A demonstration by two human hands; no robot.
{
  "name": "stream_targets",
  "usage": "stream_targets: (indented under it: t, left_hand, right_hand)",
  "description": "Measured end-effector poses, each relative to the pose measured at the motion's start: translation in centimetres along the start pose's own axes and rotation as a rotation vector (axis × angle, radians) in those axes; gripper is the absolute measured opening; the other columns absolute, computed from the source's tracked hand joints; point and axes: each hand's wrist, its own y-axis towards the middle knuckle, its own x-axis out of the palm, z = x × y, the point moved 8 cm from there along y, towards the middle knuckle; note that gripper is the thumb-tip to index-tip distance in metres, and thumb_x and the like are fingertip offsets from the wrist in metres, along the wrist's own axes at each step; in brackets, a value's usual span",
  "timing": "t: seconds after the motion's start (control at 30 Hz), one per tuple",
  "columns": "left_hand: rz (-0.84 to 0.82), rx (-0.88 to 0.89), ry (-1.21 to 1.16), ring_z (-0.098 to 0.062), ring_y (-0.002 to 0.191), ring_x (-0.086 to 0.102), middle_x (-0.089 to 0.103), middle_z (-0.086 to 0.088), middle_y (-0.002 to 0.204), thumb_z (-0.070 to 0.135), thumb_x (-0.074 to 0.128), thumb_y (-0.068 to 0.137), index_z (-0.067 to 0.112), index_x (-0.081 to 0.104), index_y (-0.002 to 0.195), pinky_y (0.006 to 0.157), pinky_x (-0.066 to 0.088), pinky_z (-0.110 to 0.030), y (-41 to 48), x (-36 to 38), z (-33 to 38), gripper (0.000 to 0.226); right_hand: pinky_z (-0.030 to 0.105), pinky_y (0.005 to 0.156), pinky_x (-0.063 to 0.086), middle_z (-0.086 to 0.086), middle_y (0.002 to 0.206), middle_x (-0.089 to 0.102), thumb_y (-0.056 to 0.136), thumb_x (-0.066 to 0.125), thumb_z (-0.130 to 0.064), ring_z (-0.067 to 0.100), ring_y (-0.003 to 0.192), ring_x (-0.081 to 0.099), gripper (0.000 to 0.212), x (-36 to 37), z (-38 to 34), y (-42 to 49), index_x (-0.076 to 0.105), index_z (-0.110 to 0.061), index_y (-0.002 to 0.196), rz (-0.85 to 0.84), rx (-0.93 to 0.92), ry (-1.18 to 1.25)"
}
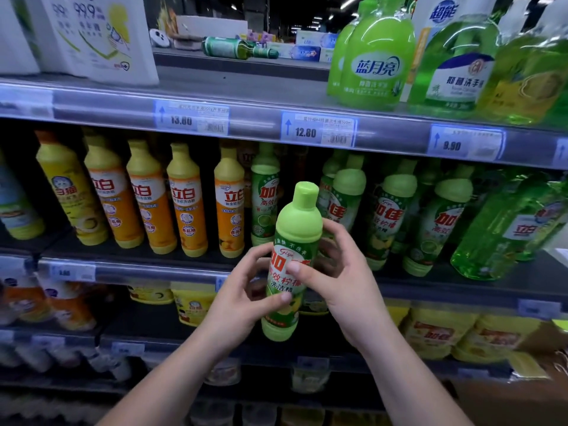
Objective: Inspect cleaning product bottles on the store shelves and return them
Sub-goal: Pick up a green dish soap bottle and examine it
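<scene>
At the far left white packs (101,35) stand on the top shelf (261,96); below them a row of orange and yellow bottles (135,195) stands upright on the middle shelf (153,269); the left hand (242,290) comes up from below, its grip closed round the lower left side of a green bottle (298,222), thumb lying across the front label; the green bottle is off the shelves, held nearly upright with its cap tipped slightly to the right, in front of the middle shelf's edge and just before a gap in the row of like bottles; the right hand (341,272) holds the same bottle from the other side, its grip also closed on it, thumb pressed on the red lettering and fingers wrapped behind, just under the cap; to the right more green bottles (390,216) of the same kind stand on the middle shelf; above them a price tag (318,130) reading 12.80 sits on the top shelf's rail; higher still, green pump bottles (375,66) stand at the right of the top shelf.
</scene>
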Motion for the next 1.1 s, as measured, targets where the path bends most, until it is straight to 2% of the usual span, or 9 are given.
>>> stream_targets:
  t: [0.13,0.2,0.37,0.43,0.53,0.6,0.73,0.83,1.1]
  left_hand:
    - [0.073,0.079,0.026,-0.021,0.121,0.071,0.071,0.000,0.128,0.034,0.084,0.079,0.038,0.055,0.140,0.094,0.059,-0.030,0.4,-0.4,0.4,0.068]
    - [0.109,0.108,0.068,-0.019,0.120,0.071,0.071,0.003,0.127,0.038,0.083,0.081,0.039,0.054,0.142,0.096,0.060,-0.032,0.9,-0.6,0.7,0.068]
    - [0.197,0.129,0.139,-0.008,0.122,0.069,0.072,0.012,0.130,0.032,0.084,0.084,0.043,0.057,0.141,0.100,0.058,-0.026,2.9,-1.8,1.2,0.063]
    - [0.209,0.115,0.161,-0.008,0.127,0.067,0.071,0.011,0.135,0.019,0.085,0.087,0.032,0.057,0.144,0.106,0.056,-0.028,3.9,-2.5,0.5,0.065]
    - [0.265,0.026,0.176,-0.013,0.127,0.068,0.073,0.003,0.135,0.015,0.087,0.086,0.020,0.057,0.146,0.110,0.055,-0.043,4.5,-4.1,-1.7,0.067]
    - [0.270,-0.029,0.209,-0.013,0.122,0.071,0.074,0.002,0.131,0.013,0.085,0.087,0.020,0.058,0.145,0.107,0.057,-0.047,4.8,-5.0,-3.1,0.064]
    - [0.326,-0.089,0.234,-0.004,0.113,0.073,0.075,0.007,0.123,0.008,0.081,0.090,0.031,0.060,0.134,0.105,0.059,-0.039,5.0,-7.6,-4.9,0.054]
    - [0.360,-0.121,0.229,-0.009,0.113,0.072,0.077,0.003,0.120,0.005,0.079,0.091,0.025,0.063,0.133,0.104,0.059,-0.041,5.2,-9.2,-5.6,0.049]
    - [0.321,-0.129,0.250,-0.013,0.108,0.073,0.077,0.000,0.111,0.000,0.077,0.091,0.020,0.066,0.122,0.100,0.058,-0.037,5.9,-10.3,-5.7,0.038]
  right_hand:
    - [0.016,0.090,0.059,-0.031,0.125,0.069,0.082,0.091,-0.029,-0.006,0.114,0.069,0.072,0.0,-0.7,-0.1,0.054,-0.057,0.137,-0.008,-0.066,-0.204]
    - [0.011,0.081,0.058,-0.037,0.117,0.067,0.078,0.093,-0.031,-0.010,0.107,0.069,0.072,0.5,-0.4,0.3,0.052,-0.064,0.126,0.008,-0.045,-0.274]
    - [0.007,0.069,0.054,-0.017,0.098,0.078,0.080,0.093,-0.021,-0.010,0.092,0.072,0.049,1.1,0.5,3.5,0.061,-0.044,0.109,0.127,-0.029,-0.309]
    - [0.011,0.069,0.056,-0.011,0.100,0.079,0.080,0.093,-0.023,-0.002,0.090,0.075,0.044,1.4,1.0,5.0,0.064,-0.033,0.111,0.156,0.002,-0.294]
    - [0.035,0.084,0.062,-0.004,0.107,0.079,0.080,0.093,-0.030,0.016,0.101,0.076,0.048,1.9,1.9,6.7,0.066,-0.021,0.119,0.205,0.063,-0.310]
    - [0.036,0.084,0.062,-0.008,0.102,0.079,0.080,0.092,-0.027,0.012,0.095,0.077,0.047,1.9,2.4,7.6,0.065,-0.024,0.118,0.246,0.058,-0.309]
    - [0.045,0.090,0.063,-0.004,0.106,0.079,0.081,0.089,-0.022,0.020,0.098,0.075,0.055,1.1,3.4,9.0,0.062,-0.024,0.129,0.341,0.042,-0.340]
    - [0.050,0.094,0.061,0.004,0.118,0.077,0.084,0.089,-0.025,0.028,0.107,0.074,0.069,0.8,4.3,9.9,0.053,-0.026,0.142,0.386,0.050,-0.318]
    - [0.054,0.098,0.058,0.015,0.124,0.075,0.085,0.089,-0.023,0.034,0.113,0.072,0.069,1.1,5.4,11.4,0.053,-0.012,0.143,0.442,0.039,-0.461]
